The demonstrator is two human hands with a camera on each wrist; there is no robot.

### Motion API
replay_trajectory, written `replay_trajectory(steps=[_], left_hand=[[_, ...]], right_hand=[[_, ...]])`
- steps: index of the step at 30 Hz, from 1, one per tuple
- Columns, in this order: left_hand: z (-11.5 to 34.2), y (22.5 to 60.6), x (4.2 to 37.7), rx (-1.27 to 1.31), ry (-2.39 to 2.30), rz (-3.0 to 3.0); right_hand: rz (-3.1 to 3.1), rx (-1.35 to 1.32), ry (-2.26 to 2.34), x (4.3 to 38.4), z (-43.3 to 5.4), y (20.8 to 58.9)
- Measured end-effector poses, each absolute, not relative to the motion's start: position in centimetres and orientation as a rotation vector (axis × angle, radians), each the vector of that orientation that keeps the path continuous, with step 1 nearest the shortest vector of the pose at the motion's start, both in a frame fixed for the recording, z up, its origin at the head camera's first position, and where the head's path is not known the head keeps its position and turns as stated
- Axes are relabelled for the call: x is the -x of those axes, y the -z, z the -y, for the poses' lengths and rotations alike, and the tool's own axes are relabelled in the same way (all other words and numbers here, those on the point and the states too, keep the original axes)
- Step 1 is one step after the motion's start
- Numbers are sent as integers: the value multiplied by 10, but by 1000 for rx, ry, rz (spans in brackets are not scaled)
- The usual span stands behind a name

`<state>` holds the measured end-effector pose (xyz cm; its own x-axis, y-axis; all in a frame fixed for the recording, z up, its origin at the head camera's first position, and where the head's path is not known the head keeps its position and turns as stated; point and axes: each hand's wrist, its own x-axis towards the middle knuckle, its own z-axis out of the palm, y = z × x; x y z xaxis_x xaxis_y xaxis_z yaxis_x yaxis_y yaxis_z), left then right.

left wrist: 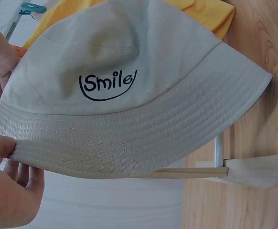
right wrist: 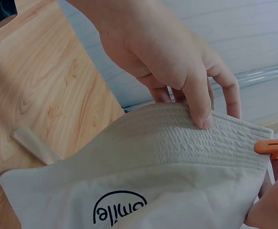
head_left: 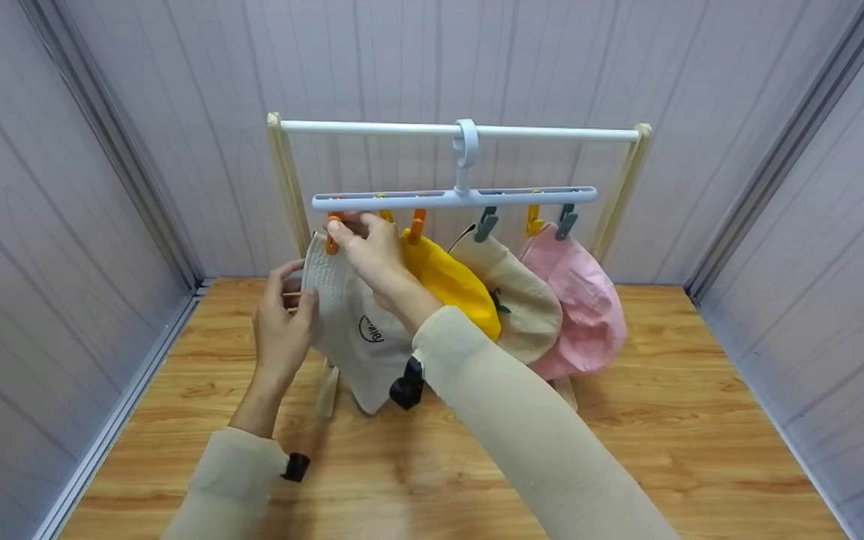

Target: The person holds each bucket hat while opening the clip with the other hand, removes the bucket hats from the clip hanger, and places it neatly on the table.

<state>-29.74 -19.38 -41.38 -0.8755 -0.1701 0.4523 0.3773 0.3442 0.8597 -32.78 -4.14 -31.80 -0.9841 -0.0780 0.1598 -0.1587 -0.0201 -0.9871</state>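
A light beige bucket hat (head_left: 357, 330) with "Smile" printed on its crown hangs at the left end of a pale grey clip hanger (head_left: 402, 200). My left hand (head_left: 284, 322) pinches the hat's brim (right wrist: 177, 143) between thumb and fingers. At the hat's top corner, my right hand (head_left: 376, 251) pinches an orange clothespin (head_left: 332, 241), thumb in front. In the right wrist view the clip's tip overlaps the brim's corner. Part of the right hand's fingers is hidden behind the clip and hat.
The hanger hooks over a white rod (head_left: 372, 128) on a wooden stand. To the right hang a yellow hat (head_left: 451, 289), a cream hat (head_left: 518, 292) and a pink hat (head_left: 578, 300), under orange, yellow and dark green clips. Panelled walls surround the wooden tabletop (head_left: 664, 420).
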Motion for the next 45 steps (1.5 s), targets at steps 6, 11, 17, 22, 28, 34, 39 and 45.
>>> replay_trajectory(steps=[6, 11, 17, 22, 28, 34, 39, 45], left_hand=[[195, 414, 297, 188, 1567, 2138], [194, 413, 297, 188, 1537, 2137], [194, 411, 295, 187, 1526, 2143], [194, 412, 295, 189, 1525, 2147], [195, 412, 295, 199, 1527, 2141], [195, 411, 296, 205, 1530, 2144], [196, 411, 296, 208, 1542, 2149], [197, 411, 296, 209, 1564, 2153]], right_hand=[[2163, -260, -2185, 326, 41, 318], [2138, -259, -2195, 326, 41, 318], [2137, -241, -2197, 326, 41, 317], [2139, -229, -2212, 326, 41, 317], [2139, -181, -2219, 325, 43, 315], [2124, -142, -2231, 327, 44, 314], [2114, -109, -2230, 328, 45, 313], [2112, -82, -2219, 328, 47, 313]])
